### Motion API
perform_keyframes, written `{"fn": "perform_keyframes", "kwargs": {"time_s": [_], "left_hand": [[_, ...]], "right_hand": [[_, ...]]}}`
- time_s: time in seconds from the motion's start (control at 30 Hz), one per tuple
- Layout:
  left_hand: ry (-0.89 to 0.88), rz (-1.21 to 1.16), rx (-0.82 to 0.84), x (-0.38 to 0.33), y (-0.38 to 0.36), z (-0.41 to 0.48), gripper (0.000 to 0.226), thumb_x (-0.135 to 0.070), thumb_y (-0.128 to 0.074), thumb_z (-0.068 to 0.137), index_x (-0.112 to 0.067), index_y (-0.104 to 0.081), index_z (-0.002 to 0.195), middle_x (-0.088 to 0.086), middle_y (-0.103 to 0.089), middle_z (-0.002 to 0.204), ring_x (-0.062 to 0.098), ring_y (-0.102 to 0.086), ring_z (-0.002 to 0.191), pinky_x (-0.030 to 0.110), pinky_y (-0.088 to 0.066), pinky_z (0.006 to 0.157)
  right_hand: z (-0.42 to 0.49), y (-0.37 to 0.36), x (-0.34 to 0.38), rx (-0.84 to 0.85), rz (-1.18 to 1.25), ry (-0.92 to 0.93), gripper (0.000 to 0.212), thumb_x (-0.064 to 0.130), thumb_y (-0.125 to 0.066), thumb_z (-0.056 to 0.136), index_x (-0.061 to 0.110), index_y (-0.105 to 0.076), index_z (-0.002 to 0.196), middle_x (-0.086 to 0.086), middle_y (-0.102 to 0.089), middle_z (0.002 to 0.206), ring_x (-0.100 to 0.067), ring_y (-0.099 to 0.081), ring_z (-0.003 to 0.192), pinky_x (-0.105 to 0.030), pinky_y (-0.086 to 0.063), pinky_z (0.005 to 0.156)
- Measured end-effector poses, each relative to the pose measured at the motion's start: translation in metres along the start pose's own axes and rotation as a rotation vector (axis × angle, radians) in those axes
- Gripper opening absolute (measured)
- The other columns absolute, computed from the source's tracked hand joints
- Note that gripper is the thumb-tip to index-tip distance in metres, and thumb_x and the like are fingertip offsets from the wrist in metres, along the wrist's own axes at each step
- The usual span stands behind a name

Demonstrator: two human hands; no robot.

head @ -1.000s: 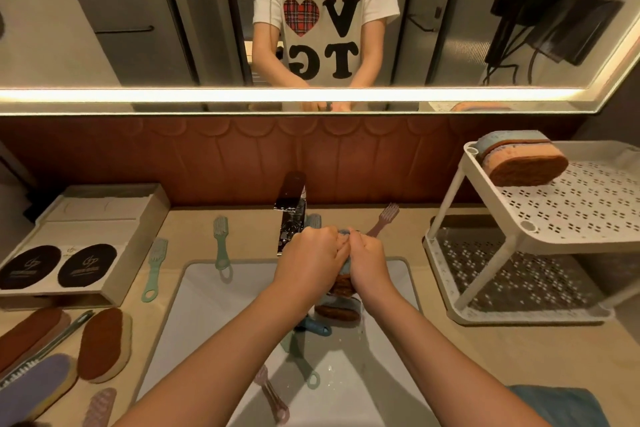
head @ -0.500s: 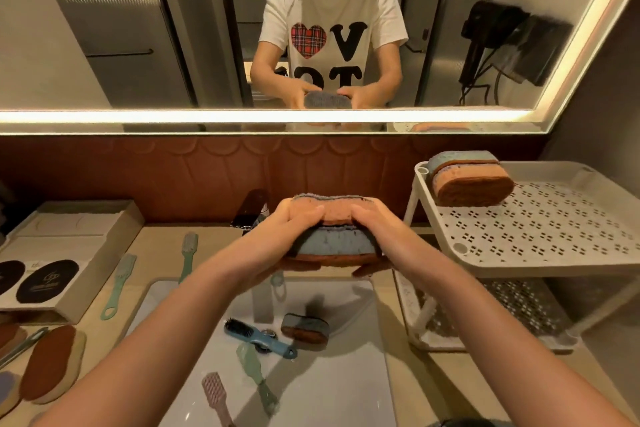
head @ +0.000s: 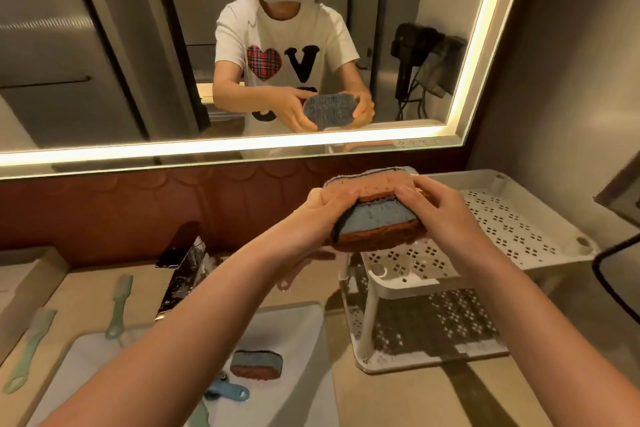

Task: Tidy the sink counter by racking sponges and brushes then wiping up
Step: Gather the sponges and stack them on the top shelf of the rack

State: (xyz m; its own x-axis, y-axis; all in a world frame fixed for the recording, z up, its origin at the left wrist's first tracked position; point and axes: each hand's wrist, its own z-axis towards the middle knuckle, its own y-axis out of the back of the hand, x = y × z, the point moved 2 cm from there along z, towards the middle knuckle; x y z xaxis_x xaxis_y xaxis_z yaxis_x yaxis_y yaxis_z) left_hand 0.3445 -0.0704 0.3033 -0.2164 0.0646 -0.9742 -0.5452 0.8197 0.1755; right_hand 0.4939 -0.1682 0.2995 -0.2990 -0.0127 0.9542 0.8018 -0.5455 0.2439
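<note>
I have a sponge (head: 375, 210) clamped between both my hands, held up in the air over the near-left corner of the white rack's (head: 519, 218) upper shelf. My left hand (head: 323, 210) grips its left end with the thumb pressed on top, and my right hand (head: 434, 208) closes over its right end, fingers (head: 408, 191) curled onto the orange upper face. The sponge is layered: orange on top, a blue band in the middle, a rust-brown layer underneath, and it tilts slightly down toward me. Whether it is touching the shelf or only above it, I cannot tell. The rack stands on the right side of the counter (head: 398, 395), its lower perforated tray (head: 426, 329) showing under the shelf. In the sink (head: 304, 350) below my arms lies a second sponge (head: 256, 365), blue and brown, near the basin's middle, with a blue brush (head: 227, 392) just in front of it. Along the counter's left part lie two pale green brushes (head: 119, 305), one near the basin's back-left corner and the other (head: 29, 350) farther toward the left edge. The chrome tap (head: 183, 274) rises at the sink's back edge. A beige box (head: 24, 288) sits at the counter's far left.
</note>
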Motion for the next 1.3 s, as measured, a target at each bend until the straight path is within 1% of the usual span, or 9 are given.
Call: {"fn": "perform_keyframes", "kwargs": {"time_s": [0.07,0.17,0.3,0.37,0.5,0.83,1.0,1.2,1.3], "left_hand": [[-0.077,0.117,-0.103,-0.001,-0.008,0.014,0.058,-0.056,-0.047,0.087,-0.027,-0.029,0.134,-0.001,-0.042,0.132,0.011,-0.054,0.109,0.02,-0.052,0.078],[-0.258,0.341,-0.202,0.001,-0.019,0.022,0.072,-0.071,-0.045,0.072,-0.033,-0.029,0.132,-0.003,-0.038,0.129,0.017,-0.045,0.118,0.04,-0.045,0.099],[-0.304,0.667,-0.207,0.008,-0.035,0.028,0.085,-0.078,-0.049,0.061,-0.034,-0.031,0.132,-0.008,-0.044,0.126,0.014,-0.044,0.118,0.042,-0.037,0.102],[-0.309,0.854,-0.232,0.014,-0.038,0.034,0.089,-0.078,-0.052,0.062,-0.032,-0.028,0.135,-0.006,-0.046,0.127,0.015,-0.043,0.117,0.04,-0.034,0.101],[-0.316,1.047,-0.315,0.018,-0.042,0.037,0.075,-0.065,-0.053,0.077,-0.026,-0.028,0.136,-0.004,-0.05,0.124,0.017,-0.044,0.115,0.035,-0.026,0.102],[-0.333,1.216,-0.366,0.021,-0.051,0.042,0.067,-0.063,-0.04,0.085,-0.031,-0.021,0.142,0.0,-0.051,0.126,0.021,-0.043,0.119,0.038,-0.023,0.108],[-0.284,1.227,-0.35,0.024,-0.053,0.044,0.07,-0.064,-0.035,0.087,-0.031,-0.017,0.145,0.002,-0.045,0.134,0.022,-0.039,0.123,0.04,-0.023,0.109],[-0.234,1.189,-0.293,0.026,-0.053,0.043,0.07,-0.063,-0.034,0.088,-0.031,-0.012,0.147,0.003,-0.038,0.136,0.023,-0.033,0.125,0.04,-0.024,0.107],[-0.209,1.153,-0.226,0.023,-0.05,0.042,0.072,-0.061,-0.034,0.088,-0.031,-0.009,0.148,0.004,-0.034,0.139,0.024,-0.031,0.127,0.04,-0.023,0.108]], "right_hand": [[0.001,0.017,-0.005,-0.03,-0.001,-0.013,0.034,0.04,-0.052,0.088,0.024,-0.06,0.117,0.001,-0.064,0.099,-0.011,-0.063,0.086,-0.013,-0.047,0.051],[0.003,0.036,-0.013,-0.051,-0.025,-0.053,0.032,0.039,-0.051,0.089,0.024,-0.06,0.116,0.001,-0.065,0.097,-0.012,-0.065,0.083,-0.017,-0.05,0.051],[0.005,0.05,-0.029,-0.073,-0.058,-0.099,0.027,0.039,-0.052,0.09,0.025,-0.059,0.113,0.003,-0.064,0.096,-0.012,-0.065,0.085,-0.02,-0.053,0.056],[0.006,0.05,-0.036,-0.059,-0.071,-0.128,0.026,0.038,-0.052,0.09,0.026,-0.055,0.113,0.003,-0.063,0.095,-0.01,-0.065,0.083,-0.02,-0.055,0.057],[0.01,0.046,-0.042,-0.069,-0.105,-0.183,0.033,0.041,-0.053,0.09,0.021,-0.05,0.116,0.0,-0.062,0.094,-0.011,-0.064,0.081,-0.019,-0.051,0.048],[0.019,0.048,-0.055,-0.108,-0.29,-0.257,0.04,0.049,-0.05,0.089,0.01,-0.053,0.098,-0.006,-0.06,0.092,-0.018,-0.061,0.079,-0.026,-0.049,0.05],[0.021,0.05,-0.057,-0.116,-0.339,-0.231,0.039,0.05,-0.049,0.089,0.013,-0.058,0.098,0.0,-0.061,0.091,-0.015,-0.06,0.086,-0.035,-0.052,0.074],[0.02,0.05,-0.058,-0.132,-0.443,-0.24,0.044,0.055,-0.049,0.086,0.017,-0.054,0.109,-0.002,-0.06,0.095,-0.017,-0.059,0.087,-0.039,-0.053,0.077],[0.018,0.05,-0.053,-0.272,-0.657,-0.111,0.043,0.054,-0.052,0.085,0.019,-0.051,0.111,0.0,-0.054,0.093,-0.019,-0.053,0.089,-0.037,-0.048,0.072]]}}
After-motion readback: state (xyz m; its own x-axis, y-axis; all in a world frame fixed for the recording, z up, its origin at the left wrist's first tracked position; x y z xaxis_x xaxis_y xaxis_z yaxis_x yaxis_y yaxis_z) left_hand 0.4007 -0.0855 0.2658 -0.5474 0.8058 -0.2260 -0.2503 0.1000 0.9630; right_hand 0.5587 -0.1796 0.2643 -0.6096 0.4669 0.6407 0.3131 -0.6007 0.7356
